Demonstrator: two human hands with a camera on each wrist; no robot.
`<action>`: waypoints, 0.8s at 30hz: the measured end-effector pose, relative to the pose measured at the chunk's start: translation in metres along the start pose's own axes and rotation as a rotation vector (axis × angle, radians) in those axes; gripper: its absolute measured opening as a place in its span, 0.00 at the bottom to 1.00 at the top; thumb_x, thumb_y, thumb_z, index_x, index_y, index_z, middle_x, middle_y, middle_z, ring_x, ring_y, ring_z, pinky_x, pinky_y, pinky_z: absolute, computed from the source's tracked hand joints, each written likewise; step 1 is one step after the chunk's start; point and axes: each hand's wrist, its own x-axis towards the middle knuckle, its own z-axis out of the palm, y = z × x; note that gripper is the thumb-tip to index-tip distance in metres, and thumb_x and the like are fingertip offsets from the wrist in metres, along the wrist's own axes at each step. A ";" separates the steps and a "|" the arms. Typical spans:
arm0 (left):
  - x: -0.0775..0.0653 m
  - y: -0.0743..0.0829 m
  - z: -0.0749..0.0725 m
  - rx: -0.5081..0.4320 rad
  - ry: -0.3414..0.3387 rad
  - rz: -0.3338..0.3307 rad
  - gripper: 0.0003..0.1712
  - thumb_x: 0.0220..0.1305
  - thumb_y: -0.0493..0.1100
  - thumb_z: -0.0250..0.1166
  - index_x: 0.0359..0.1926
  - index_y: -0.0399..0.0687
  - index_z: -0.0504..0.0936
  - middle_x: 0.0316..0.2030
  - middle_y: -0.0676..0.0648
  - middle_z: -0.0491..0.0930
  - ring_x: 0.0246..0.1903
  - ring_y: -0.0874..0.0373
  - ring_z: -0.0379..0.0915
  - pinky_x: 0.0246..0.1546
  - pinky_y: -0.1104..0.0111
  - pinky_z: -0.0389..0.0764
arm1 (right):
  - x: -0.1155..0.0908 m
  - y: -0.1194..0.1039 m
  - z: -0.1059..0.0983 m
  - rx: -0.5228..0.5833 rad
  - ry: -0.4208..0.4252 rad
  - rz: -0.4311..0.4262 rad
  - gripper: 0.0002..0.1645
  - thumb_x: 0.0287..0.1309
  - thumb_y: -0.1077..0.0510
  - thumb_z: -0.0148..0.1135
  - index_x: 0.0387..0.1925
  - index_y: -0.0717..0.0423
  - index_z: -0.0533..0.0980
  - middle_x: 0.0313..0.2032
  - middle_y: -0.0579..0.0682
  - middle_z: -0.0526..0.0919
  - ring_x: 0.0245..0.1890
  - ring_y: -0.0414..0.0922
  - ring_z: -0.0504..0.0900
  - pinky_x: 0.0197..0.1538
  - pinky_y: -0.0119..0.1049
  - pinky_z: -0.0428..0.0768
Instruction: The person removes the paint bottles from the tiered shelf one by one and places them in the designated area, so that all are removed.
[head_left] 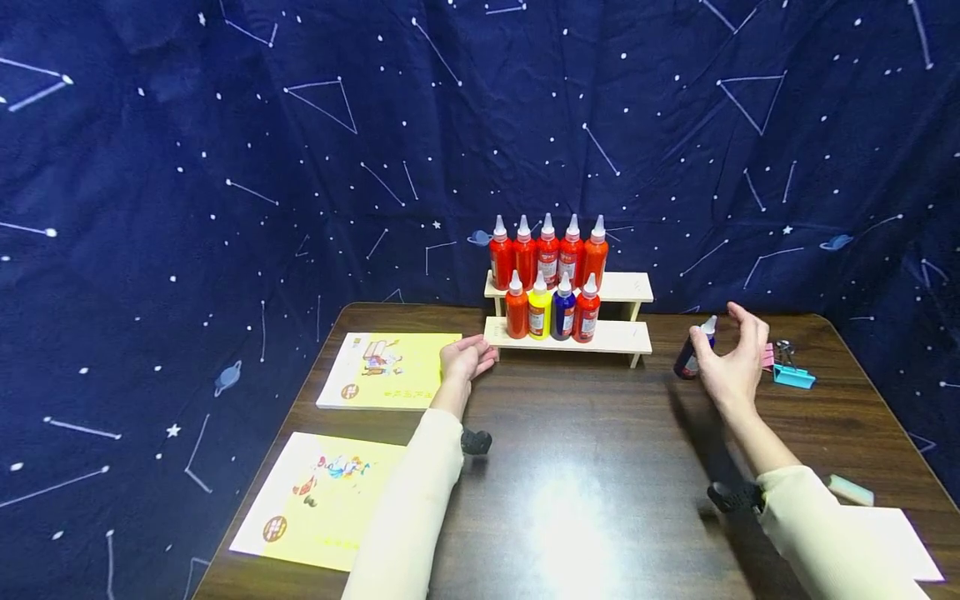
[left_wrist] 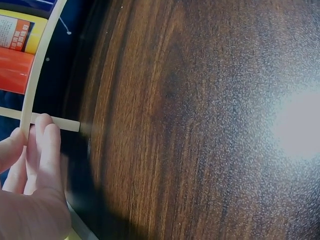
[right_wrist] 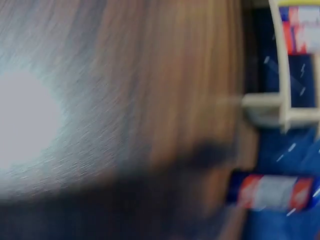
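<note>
A two-tier pale wooden rack [head_left: 615, 335] holds several squeeze bottles with white pointed caps: red ones [head_left: 547, 254] on the upper tier, red, yellow [head_left: 539, 317] and dark blue [head_left: 563, 318] on the lower. My left hand [head_left: 467, 360] pinches the lower board's left end, thumb on one face and fingers [left_wrist: 50, 150] on the other. To the rack's right stands another dark blue bottle [head_left: 686, 360], its label [right_wrist: 274, 192] facing the right wrist camera. My right hand [head_left: 733, 367] is beside it, fingers spread and thumb in front of it. The right wrist view is blurred and shows no fingers.
Two yellow-covered books [head_left: 390, 375] lie at the left of the dark wooden table [head_left: 585, 433]. Binder clips, one turquoise [head_left: 793, 377], sit right of my right hand. An eraser-like block [head_left: 851, 490] and white paper [head_left: 892, 537] lie near the right sleeve. A dark blue curtain [head_left: 262, 167] hangs behind.
</note>
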 end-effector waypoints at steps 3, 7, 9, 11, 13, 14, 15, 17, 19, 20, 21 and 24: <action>-0.001 0.000 -0.001 -0.002 0.001 0.005 0.16 0.62 0.28 0.61 0.52 0.31 0.79 0.45 0.29 0.80 0.44 0.42 0.81 0.45 0.59 0.82 | 0.003 -0.023 0.009 0.023 0.046 -0.172 0.30 0.47 0.63 0.68 0.56 0.57 0.74 0.53 0.58 0.73 0.56 0.50 0.69 0.58 0.35 0.66; 0.000 0.000 -0.001 0.004 -0.003 0.007 0.17 0.62 0.29 0.61 0.53 0.31 0.79 0.45 0.29 0.80 0.43 0.44 0.82 0.45 0.59 0.82 | 0.000 -0.048 0.029 0.012 -0.121 -0.292 0.31 0.48 0.63 0.66 0.58 0.59 0.73 0.55 0.60 0.72 0.58 0.54 0.69 0.62 0.43 0.67; 0.001 0.000 -0.003 0.007 0.001 -0.002 0.17 0.62 0.29 0.61 0.53 0.31 0.79 0.44 0.30 0.81 0.42 0.45 0.82 0.44 0.59 0.82 | -0.006 -0.058 0.040 -0.014 -0.260 -0.271 0.36 0.48 0.62 0.67 0.61 0.60 0.69 0.56 0.61 0.71 0.58 0.55 0.69 0.62 0.47 0.68; 0.002 -0.001 -0.003 0.009 0.004 -0.013 0.17 0.63 0.29 0.61 0.53 0.31 0.79 0.43 0.31 0.82 0.41 0.45 0.83 0.44 0.59 0.83 | -0.012 -0.066 0.052 -0.026 -0.398 -0.216 0.41 0.48 0.61 0.69 0.65 0.61 0.65 0.58 0.62 0.70 0.58 0.56 0.69 0.60 0.50 0.69; 0.003 -0.002 -0.003 0.008 0.008 -0.019 0.16 0.63 0.29 0.61 0.52 0.31 0.79 0.42 0.31 0.82 0.40 0.46 0.83 0.43 0.59 0.83 | -0.018 -0.073 0.062 -0.019 -0.509 -0.147 0.45 0.50 0.59 0.70 0.67 0.62 0.61 0.60 0.64 0.68 0.59 0.58 0.68 0.58 0.53 0.71; 0.003 -0.002 -0.003 0.007 0.007 -0.018 0.16 0.63 0.29 0.61 0.52 0.30 0.79 0.42 0.31 0.82 0.40 0.46 0.83 0.43 0.59 0.83 | -0.020 -0.076 0.068 -0.001 -0.550 -0.112 0.46 0.51 0.59 0.70 0.68 0.63 0.59 0.61 0.65 0.68 0.59 0.59 0.69 0.57 0.55 0.72; 0.003 -0.002 -0.003 0.009 0.003 -0.016 0.16 0.63 0.29 0.60 0.52 0.30 0.78 0.42 0.31 0.82 0.40 0.46 0.83 0.43 0.59 0.83 | -0.021 -0.078 0.073 0.019 -0.580 -0.079 0.47 0.52 0.59 0.70 0.69 0.64 0.57 0.62 0.66 0.67 0.59 0.60 0.68 0.56 0.56 0.72; 0.003 -0.001 -0.002 0.010 -0.005 -0.015 0.16 0.63 0.29 0.60 0.53 0.30 0.78 0.44 0.30 0.81 0.41 0.46 0.83 0.43 0.60 0.83 | -0.022 -0.082 0.082 0.060 -0.610 -0.014 0.47 0.54 0.59 0.68 0.70 0.65 0.55 0.63 0.68 0.65 0.61 0.62 0.68 0.56 0.59 0.73; 0.003 0.000 -0.001 0.015 -0.009 -0.012 0.16 0.63 0.29 0.60 0.53 0.30 0.78 0.45 0.30 0.81 0.41 0.46 0.83 0.44 0.60 0.83 | -0.021 -0.083 0.090 0.096 -0.617 0.047 0.46 0.56 0.60 0.67 0.70 0.67 0.53 0.63 0.68 0.65 0.60 0.62 0.69 0.57 0.60 0.73; 0.003 0.000 -0.001 0.016 -0.010 -0.013 0.16 0.63 0.29 0.60 0.53 0.30 0.78 0.45 0.30 0.80 0.41 0.46 0.83 0.44 0.60 0.83 | -0.020 -0.083 0.094 0.111 -0.618 0.075 0.45 0.56 0.61 0.66 0.70 0.67 0.53 0.63 0.68 0.65 0.60 0.62 0.70 0.57 0.60 0.73; 0.003 0.000 -0.001 0.018 -0.010 -0.014 0.17 0.63 0.29 0.60 0.53 0.30 0.78 0.45 0.29 0.80 0.41 0.46 0.83 0.44 0.59 0.83 | -0.019 -0.083 0.097 0.123 -0.616 0.098 0.45 0.57 0.62 0.65 0.69 0.67 0.53 0.62 0.68 0.66 0.60 0.62 0.70 0.58 0.59 0.74; 0.004 0.000 -0.001 0.014 -0.011 -0.013 0.16 0.63 0.29 0.60 0.53 0.31 0.78 0.45 0.29 0.80 0.41 0.46 0.83 0.45 0.59 0.82 | -0.016 -0.081 0.105 0.166 -0.606 0.144 0.42 0.58 0.65 0.63 0.69 0.67 0.54 0.60 0.68 0.69 0.59 0.62 0.72 0.60 0.56 0.74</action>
